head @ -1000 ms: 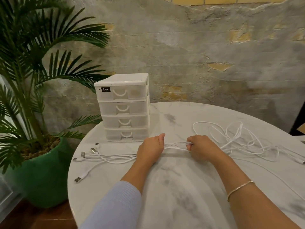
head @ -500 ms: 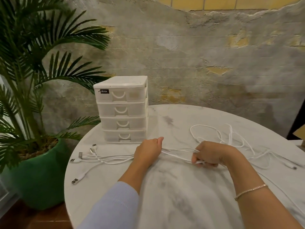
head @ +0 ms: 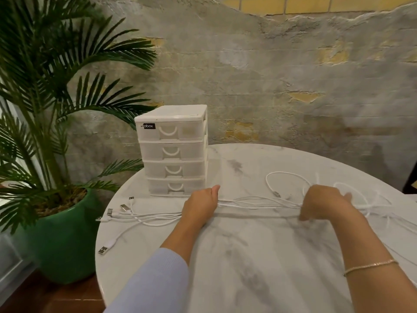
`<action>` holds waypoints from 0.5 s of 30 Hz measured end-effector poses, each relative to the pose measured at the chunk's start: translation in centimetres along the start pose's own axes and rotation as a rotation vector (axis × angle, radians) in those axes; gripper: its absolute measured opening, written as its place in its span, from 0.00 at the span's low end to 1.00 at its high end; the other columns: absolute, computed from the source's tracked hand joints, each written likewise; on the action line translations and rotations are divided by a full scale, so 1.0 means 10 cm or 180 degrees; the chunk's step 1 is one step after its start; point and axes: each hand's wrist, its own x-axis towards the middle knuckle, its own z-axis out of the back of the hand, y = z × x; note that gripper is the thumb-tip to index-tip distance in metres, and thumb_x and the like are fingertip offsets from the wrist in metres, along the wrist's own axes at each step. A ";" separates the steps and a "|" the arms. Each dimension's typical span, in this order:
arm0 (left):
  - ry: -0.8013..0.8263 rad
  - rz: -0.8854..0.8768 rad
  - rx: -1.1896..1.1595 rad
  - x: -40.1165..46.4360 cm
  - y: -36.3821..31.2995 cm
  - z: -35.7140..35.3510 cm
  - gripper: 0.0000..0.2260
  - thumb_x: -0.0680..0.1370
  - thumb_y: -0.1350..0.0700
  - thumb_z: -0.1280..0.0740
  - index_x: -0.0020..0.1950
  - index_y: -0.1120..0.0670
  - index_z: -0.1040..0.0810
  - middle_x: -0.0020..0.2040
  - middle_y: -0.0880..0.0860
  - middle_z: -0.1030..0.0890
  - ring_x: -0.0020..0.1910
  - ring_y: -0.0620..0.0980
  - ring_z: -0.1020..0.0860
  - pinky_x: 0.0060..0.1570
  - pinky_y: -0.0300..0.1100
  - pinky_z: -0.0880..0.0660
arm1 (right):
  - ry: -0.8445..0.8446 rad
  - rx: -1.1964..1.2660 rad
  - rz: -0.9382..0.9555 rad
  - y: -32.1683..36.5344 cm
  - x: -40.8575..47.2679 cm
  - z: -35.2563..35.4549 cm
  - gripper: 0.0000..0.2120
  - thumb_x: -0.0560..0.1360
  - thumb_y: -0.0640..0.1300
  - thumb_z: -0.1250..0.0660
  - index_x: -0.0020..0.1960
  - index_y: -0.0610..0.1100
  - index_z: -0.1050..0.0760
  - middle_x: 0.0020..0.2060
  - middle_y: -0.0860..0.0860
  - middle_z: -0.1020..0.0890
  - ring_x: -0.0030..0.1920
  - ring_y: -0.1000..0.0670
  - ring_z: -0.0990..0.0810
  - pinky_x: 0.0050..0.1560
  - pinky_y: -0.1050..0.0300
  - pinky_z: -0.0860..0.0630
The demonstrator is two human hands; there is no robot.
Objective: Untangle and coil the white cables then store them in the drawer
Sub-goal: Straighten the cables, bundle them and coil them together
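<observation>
Gripping a bundle of white cables (head: 259, 203) in a fist, the left hand (head: 199, 206) pins them to the round marble table (head: 248, 267), while the right hand (head: 325, 205), fingers curled around the same strands, holds them stretched out well apart from the left. Plug ends (head: 121, 211) fan out left of the left hand, loose loops lie beyond the right, and the white drawer unit (head: 172, 150) stands shut just behind.
</observation>
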 end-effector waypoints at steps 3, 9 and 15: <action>-0.0021 -0.0031 0.0020 0.00 0.00 -0.02 0.23 0.83 0.47 0.53 0.54 0.61 0.24 0.51 0.61 0.20 0.54 0.59 0.24 0.52 0.48 0.29 | -0.0703 0.0277 0.1099 0.27 -0.14 0.05 0.20 0.73 0.50 0.33 0.64 0.49 0.27 0.67 0.48 0.29 0.68 0.46 0.32 0.68 0.56 0.40; -0.0111 -0.0095 0.0079 0.02 0.01 -0.06 0.23 0.83 0.47 0.52 0.53 0.61 0.23 0.51 0.61 0.20 0.55 0.59 0.24 0.53 0.49 0.29 | -0.0571 0.0769 0.2121 0.94 -0.33 -0.35 0.12 0.82 0.46 0.48 0.49 0.46 0.26 0.58 0.43 0.24 0.61 0.43 0.26 0.55 0.54 0.32; -0.0167 -0.0004 0.0119 0.06 0.02 -0.09 0.24 0.83 0.46 0.52 0.51 0.60 0.22 0.50 0.60 0.19 0.52 0.59 0.23 0.50 0.48 0.29 | -0.0509 0.0780 0.1974 0.96 -0.28 -0.40 0.12 0.79 0.42 0.47 0.50 0.42 0.25 0.51 0.42 0.21 0.49 0.42 0.25 0.42 0.56 0.33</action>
